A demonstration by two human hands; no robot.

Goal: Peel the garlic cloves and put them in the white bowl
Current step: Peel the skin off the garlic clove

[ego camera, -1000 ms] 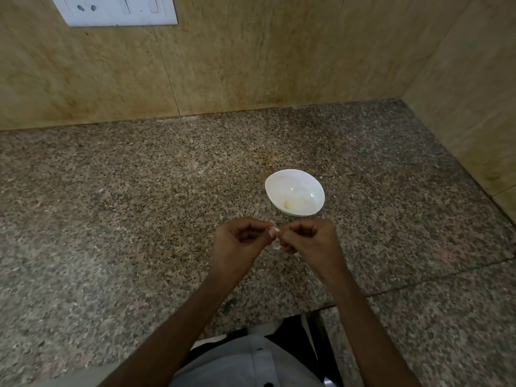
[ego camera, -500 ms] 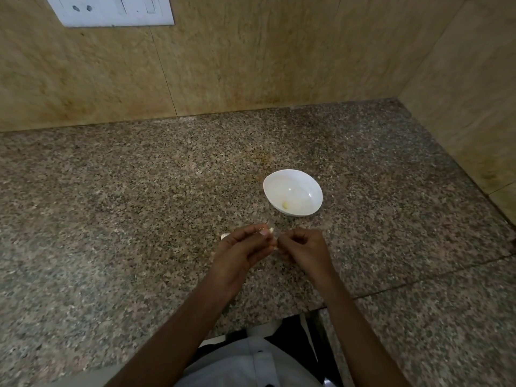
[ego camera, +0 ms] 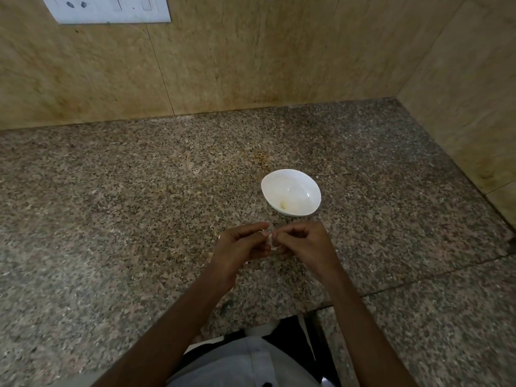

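A white bowl (ego camera: 296, 181) stands on the speckled granite counter (ego camera: 139, 208), with one pale peeled garlic clove (ego camera: 283, 204) inside it near its front wall. Just in front of the bowl, my left hand (ego camera: 240, 248) and my right hand (ego camera: 303, 244) meet fingertip to fingertip. Between them they pinch a small whitish garlic clove (ego camera: 269, 239) with papery skin; most of it is hidden by the fingers.
Beige tiled walls close the counter at the back and on the right. A white switch plate (ego camera: 109, 8) hangs on the back wall at upper left. A seam (ego camera: 435, 275) crosses the counter at the right. My pale shirt shows at the bottom edge.
Both hands have stayed in front of the bowl, shifting slightly while working the clove between the fingertips. The bowl has not moved.
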